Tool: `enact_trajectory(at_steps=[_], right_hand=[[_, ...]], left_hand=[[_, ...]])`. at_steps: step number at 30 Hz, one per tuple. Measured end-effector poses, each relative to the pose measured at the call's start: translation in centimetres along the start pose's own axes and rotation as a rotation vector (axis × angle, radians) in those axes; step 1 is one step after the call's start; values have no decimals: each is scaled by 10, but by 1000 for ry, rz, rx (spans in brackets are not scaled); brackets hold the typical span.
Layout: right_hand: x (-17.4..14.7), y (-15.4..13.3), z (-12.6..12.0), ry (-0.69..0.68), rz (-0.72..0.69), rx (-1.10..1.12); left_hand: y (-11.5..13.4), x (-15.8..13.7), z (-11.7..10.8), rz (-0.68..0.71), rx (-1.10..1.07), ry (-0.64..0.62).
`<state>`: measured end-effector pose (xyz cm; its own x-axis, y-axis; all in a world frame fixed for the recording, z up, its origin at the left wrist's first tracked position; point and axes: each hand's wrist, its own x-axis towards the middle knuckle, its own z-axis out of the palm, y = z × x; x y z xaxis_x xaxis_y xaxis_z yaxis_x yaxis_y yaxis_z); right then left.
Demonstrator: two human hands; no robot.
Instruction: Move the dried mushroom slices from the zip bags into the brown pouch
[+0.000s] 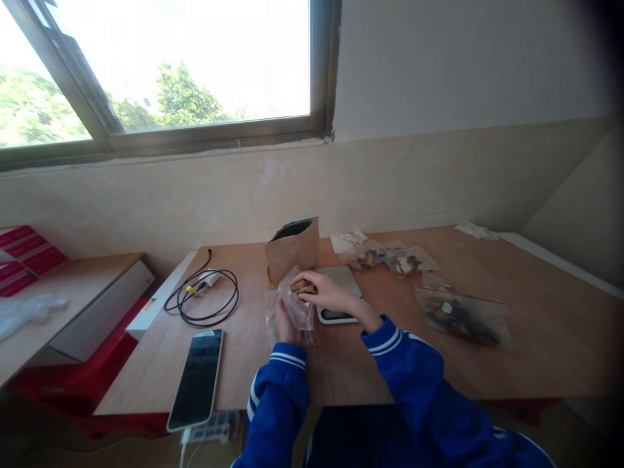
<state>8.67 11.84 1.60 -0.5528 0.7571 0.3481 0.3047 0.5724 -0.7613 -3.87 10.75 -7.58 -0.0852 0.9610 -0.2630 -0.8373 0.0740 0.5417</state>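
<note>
My left hand (286, 324) is closed around a clear plastic zip bag (303, 315), holding it up near the middle of the table. Over the bag's mouth, my right hand (325, 292) pinches several brown dried pieces (303, 286), whose exact kind I cannot make out. Just behind both hands stands an open brown kraft paper pouch (292, 252). A white kitchen scale (345, 281) lies under and beside my right hand, its dark display partly showing.
Clear bags of dried pieces (407, 262) lie at the back right, and a zip bag with dark contents (461, 317) sits nearer. To the left are a coiled black cable (237, 302) and a phone (197, 377) by the front edge. Crumpled tissue (348, 240) lies near the wall.
</note>
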Motion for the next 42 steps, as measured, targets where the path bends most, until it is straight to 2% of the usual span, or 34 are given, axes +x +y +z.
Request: enact_trajectory(at_steps=[2, 7, 9, 12, 15, 18, 25, 33, 37, 42], right_hand=[[9, -1, -9, 132, -33, 35], [56, -5, -49, 625, -185, -2], [76, -2, -62, 711, -248, -102], [95, 8, -67, 675, -285, -208], [100, 18, -62, 647, -280, -232], [97, 22, -59, 646, -289, -226], [80, 17, -67, 492, -303, -179], [68, 16, -58, 559, -309, -104], [68, 13, -59, 555, -285, -12], [70, 15, -61, 474, -238, 251]], left_hand=[[2, -2, 0, -1, 53, 22], [6, -9, 2, -24, 149, 73], [6, -10, 4, -24, 167, 77], [7, -10, 5, -7, 174, 66], [6, -9, 5, -2, 170, 65], [5, -8, 3, -2, 173, 51], [4, -4, -1, -15, 193, 67], [3, -3, -2, -2, 179, 79], [3, -3, -2, 6, 182, 67], [3, -2, -2, 2, 182, 66]])
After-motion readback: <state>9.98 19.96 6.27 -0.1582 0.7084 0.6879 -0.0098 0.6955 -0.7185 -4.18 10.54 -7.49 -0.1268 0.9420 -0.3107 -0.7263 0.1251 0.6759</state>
